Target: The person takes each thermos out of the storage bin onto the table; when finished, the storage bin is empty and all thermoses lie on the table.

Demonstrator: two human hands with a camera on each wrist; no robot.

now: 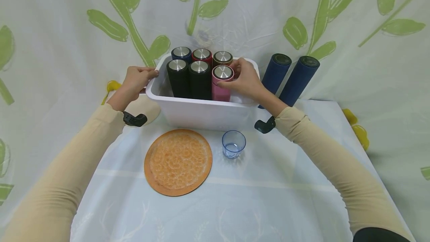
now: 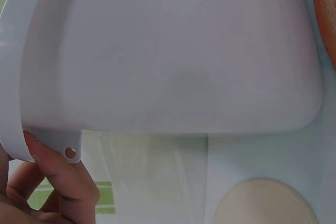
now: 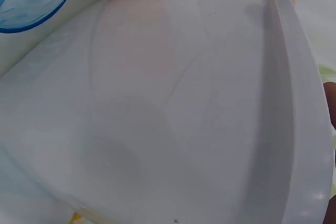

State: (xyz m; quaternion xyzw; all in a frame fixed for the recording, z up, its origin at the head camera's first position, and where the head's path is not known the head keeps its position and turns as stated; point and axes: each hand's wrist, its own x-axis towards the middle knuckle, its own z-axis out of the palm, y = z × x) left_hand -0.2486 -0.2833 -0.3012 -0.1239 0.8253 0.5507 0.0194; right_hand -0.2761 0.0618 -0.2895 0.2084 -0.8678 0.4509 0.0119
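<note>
A white plastic tub [image 1: 201, 113] stands at the back of the table with several steel-capped thermos bottles upright in it. My left hand [image 1: 137, 81] pinches the tub's left rim, and in the left wrist view the thumb presses on that rim [image 2: 13, 77] close to a small tab with a hole. At the tub's right end my right hand [image 1: 246, 79] grips a pink thermos bottle [image 1: 221, 87] near its cap, fingers behind and thumb in front. Beside it stand two black bottles [image 1: 200, 83]; blue [image 1: 181, 52], red [image 1: 202, 54] and olive [image 1: 223, 58] ones form the back row.
Two dark blue bottles [image 1: 299, 79] stand right of the tub, beside my right forearm. In front of it are a round orange mat [image 1: 178, 163] and a clear blue glass tumbler [image 1: 233, 144]. A round beige disc [image 2: 265, 205] lies left of the tub.
</note>
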